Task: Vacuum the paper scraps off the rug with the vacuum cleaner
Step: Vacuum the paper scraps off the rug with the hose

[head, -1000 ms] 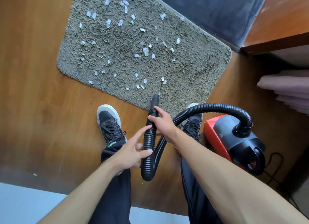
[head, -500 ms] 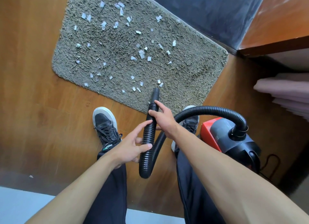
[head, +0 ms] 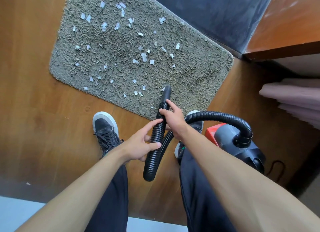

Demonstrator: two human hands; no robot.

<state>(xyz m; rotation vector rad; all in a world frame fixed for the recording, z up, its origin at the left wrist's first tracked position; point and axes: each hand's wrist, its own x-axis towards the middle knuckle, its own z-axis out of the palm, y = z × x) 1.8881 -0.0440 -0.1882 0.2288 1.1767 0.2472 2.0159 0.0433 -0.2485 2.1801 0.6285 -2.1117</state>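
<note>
A grey shaggy rug (head: 199,72) lies on the wooden floor, strewn with several white paper scraps (head: 144,57). The red and black vacuum cleaner (head: 239,145) stands at my right foot. Its black ribbed hose (head: 154,160) loops up between my hands. The smooth nozzle (head: 166,93) points at the rug's near edge, close to a scrap. My right hand (head: 173,118) grips the hose just behind the nozzle. My left hand (head: 140,145) holds the hose lower down, thumb and fingers around it.
My two black sneakers (head: 106,129) stand on the wooden floor (head: 34,110) just short of the rug. A wooden furniture edge (head: 284,48) and pink folded cloth (head: 294,100) are at the right. A dark wall panel (head: 216,12) runs behind the rug. A black cable (head: 277,167) lies near the vacuum.
The nozzle has moved forward from the floor edge onto the rug's near edge. Both hands keep their hold on the hose.
</note>
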